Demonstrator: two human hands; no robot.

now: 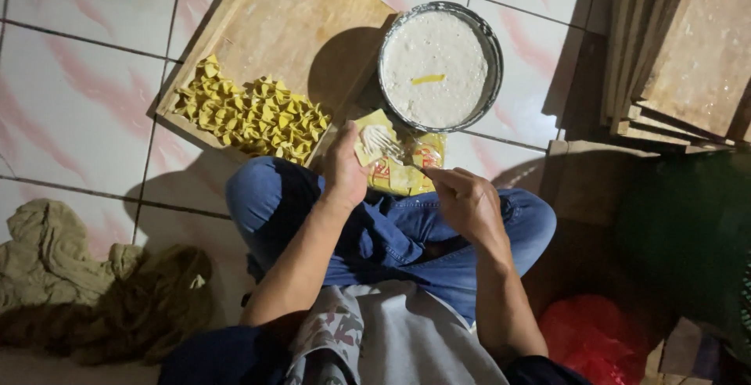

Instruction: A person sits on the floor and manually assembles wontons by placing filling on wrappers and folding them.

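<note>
We are cupping a yellow wrapper (368, 144) in our left hand (345, 167), fingers curled around it. Our right hand (463, 196) is pinching a fork (386, 144), pressing filling onto it. Just beyond sit the wrapper stack (400, 174), a filling bowl (440, 66), and folded dumplings (252, 116) on a wooden board (291, 17).

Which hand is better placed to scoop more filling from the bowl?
Right. The right hand holds the fork, tines near the bowl of white filling; the left hand is occupied holding the yellow wrapper.
</note>
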